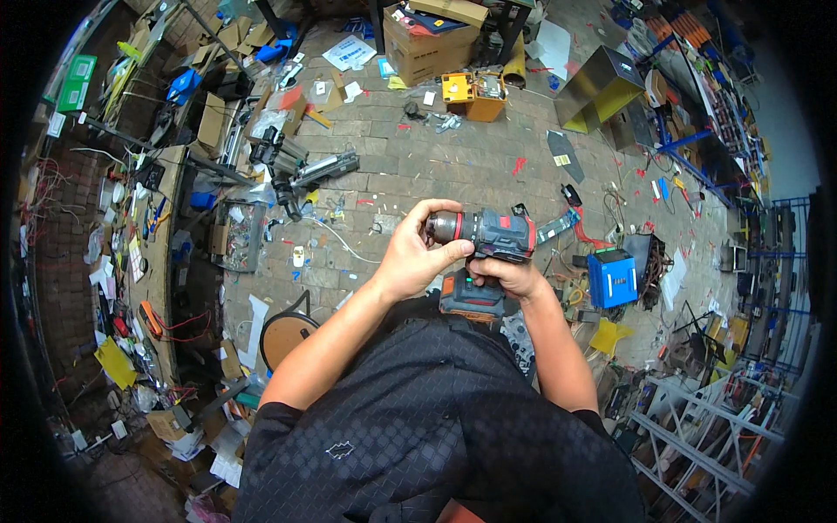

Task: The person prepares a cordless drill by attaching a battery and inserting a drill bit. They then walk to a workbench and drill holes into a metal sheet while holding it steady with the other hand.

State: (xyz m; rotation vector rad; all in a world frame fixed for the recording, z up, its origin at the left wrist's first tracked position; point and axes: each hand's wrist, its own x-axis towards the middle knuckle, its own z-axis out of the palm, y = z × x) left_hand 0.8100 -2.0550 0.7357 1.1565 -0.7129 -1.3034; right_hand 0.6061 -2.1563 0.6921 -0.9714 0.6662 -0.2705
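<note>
A dark grey cordless drill (pixel 499 234) with red rings lies sideways in front of my body, its chuck end toward the left. My left hand (pixel 420 253) is wrapped round the black chuck, thumb across its near side and fingers over the top. Round the pistol grip below the motor housing, my right hand (pixel 507 275) is closed. An orange and grey battery pack (pixel 471 296) sits at the base of the grip, close to my shirt. Whether a bit is in the chuck is hidden by my left hand.
The brick floor (pixel 384 148) is littered with scraps. A tripod (pixel 301 170) lies ahead to the left, beyond a cluttered workbench (pixel 161 253). A blue box (pixel 613 279) with wires stands at right; a metal ladder (pixel 697 436) lies at lower right. A round stool (pixel 288 338) is beside my left arm.
</note>
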